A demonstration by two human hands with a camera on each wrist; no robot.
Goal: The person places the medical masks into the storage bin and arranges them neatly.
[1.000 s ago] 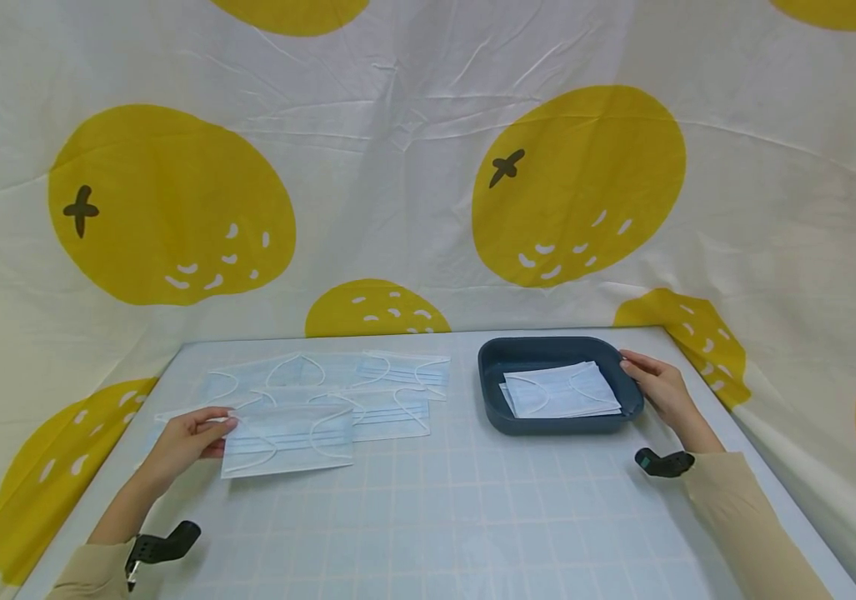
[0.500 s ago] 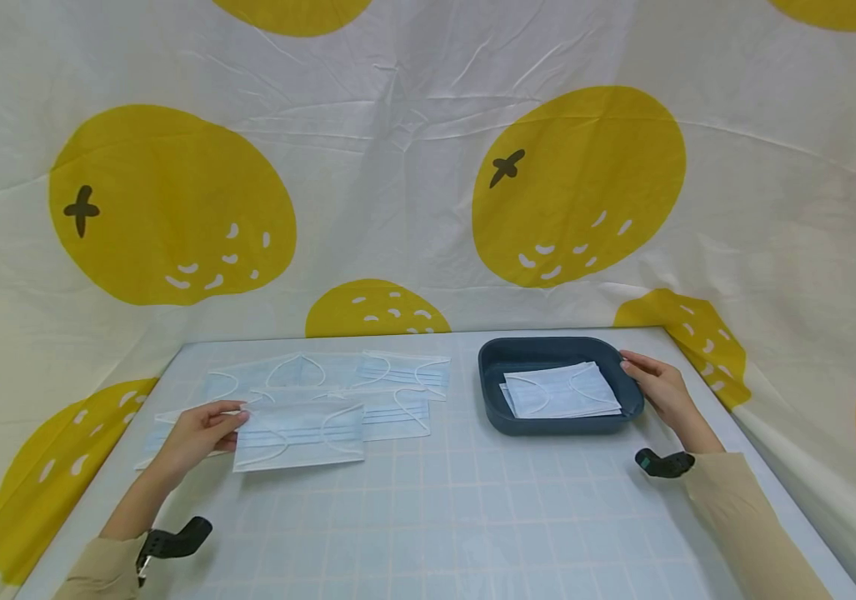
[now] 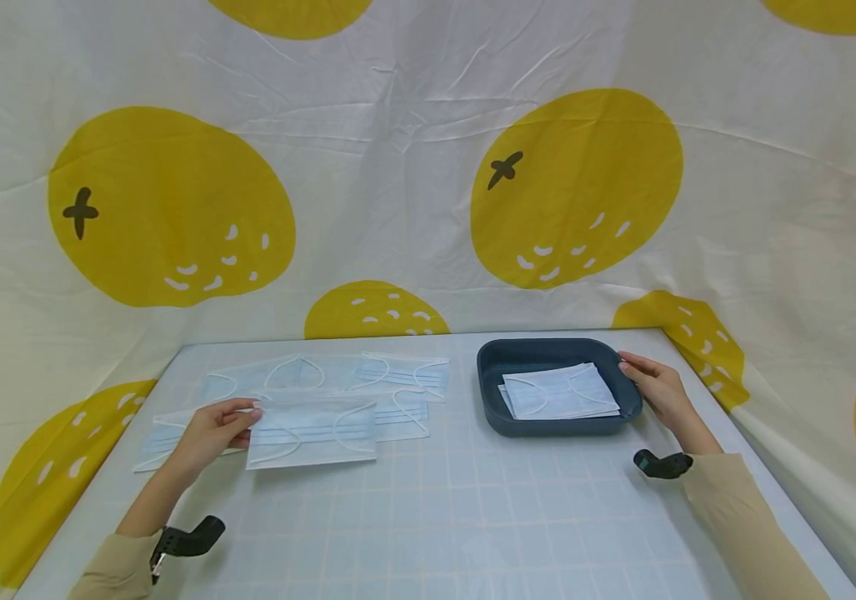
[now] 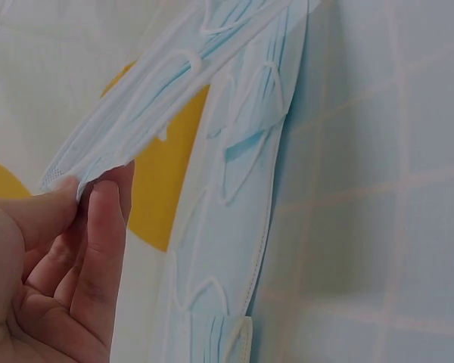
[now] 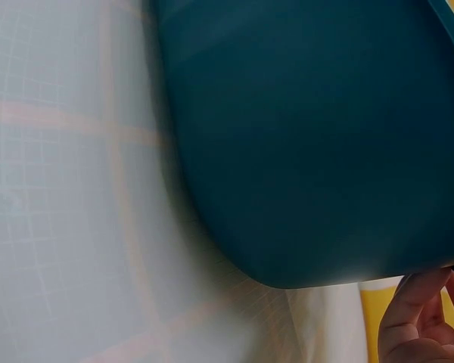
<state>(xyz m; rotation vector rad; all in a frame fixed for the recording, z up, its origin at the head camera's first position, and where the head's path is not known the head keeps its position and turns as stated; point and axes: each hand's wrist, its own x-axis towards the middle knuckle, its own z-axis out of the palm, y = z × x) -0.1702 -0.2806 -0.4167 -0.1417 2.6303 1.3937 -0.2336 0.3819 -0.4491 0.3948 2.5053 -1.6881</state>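
Note:
A light blue face mask [image 3: 312, 433] is pinched at its left edge between thumb and fingers of my left hand [image 3: 210, 433]. It is held over other masks and casts a shadow on the table. In the left wrist view the thumb and fingertips meet on the corner of the mask [image 4: 136, 106]. My right hand [image 3: 663, 392] grips the right rim of a dark blue plastic tray [image 3: 548, 427]. The right wrist view shows fingers [image 5: 412, 310] at the rim, beside the tray's outer wall [image 5: 310, 151]. Inside the tray lies a small stack of masks [image 3: 563, 392].
Several masks [image 3: 401, 417] lie overlapping at the back left of the table, one mask [image 3: 161, 442] partly behind the left wrist. A grid-patterned cloth covers the table [image 3: 458, 517]. Behind hangs a white curtain [image 3: 390, 192] with yellow fruit prints.
My left hand has carried the pinched mask a little to the right and slightly back, uncovering a mask at the left. My right hand and the tray have stayed in place.

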